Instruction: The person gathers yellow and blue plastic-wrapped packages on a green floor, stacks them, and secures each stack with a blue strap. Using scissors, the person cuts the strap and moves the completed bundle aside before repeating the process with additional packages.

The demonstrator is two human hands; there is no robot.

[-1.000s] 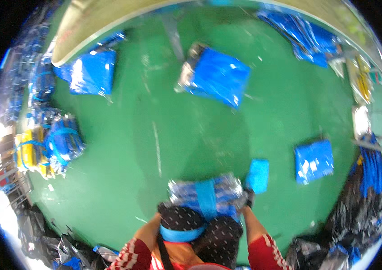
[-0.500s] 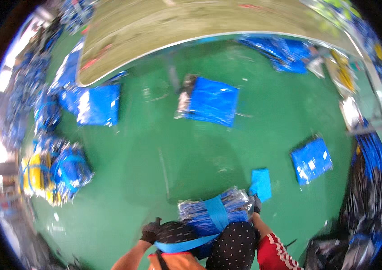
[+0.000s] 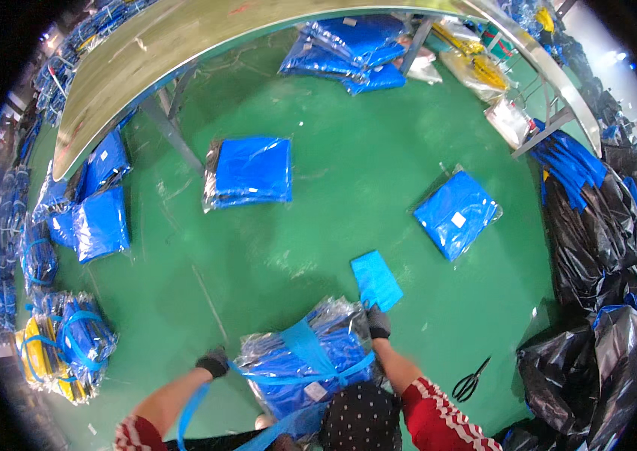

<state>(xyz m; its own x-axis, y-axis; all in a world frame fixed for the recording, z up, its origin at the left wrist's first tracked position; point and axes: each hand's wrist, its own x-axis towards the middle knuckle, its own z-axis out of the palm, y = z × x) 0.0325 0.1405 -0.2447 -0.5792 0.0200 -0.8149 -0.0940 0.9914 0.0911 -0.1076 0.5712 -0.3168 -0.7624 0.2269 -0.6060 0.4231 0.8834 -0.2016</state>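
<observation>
A bundle of clear-wrapped blue packs lies on the green floor just in front of me, with a blue strap crossed over it. My left hand, in a dark glove, grips one end of that strap at the bundle's left side; the strap's tail runs down past my forearm. My right hand, also gloved, presses on the bundle's right upper corner. A single flat blue pack lies just beyond my right hand.
Wrapped blue stacks lie on the floor at centre, right and left. Black scissors lie at lower right. A metal table arcs across the top. Black bags stand right; strapped bundles left.
The view has swung, so the floor stacks sit elsewhere in the picture. My left hand has moved out to the bundle's left, drawing the strap taut across it. My right hand stays on the corner.
</observation>
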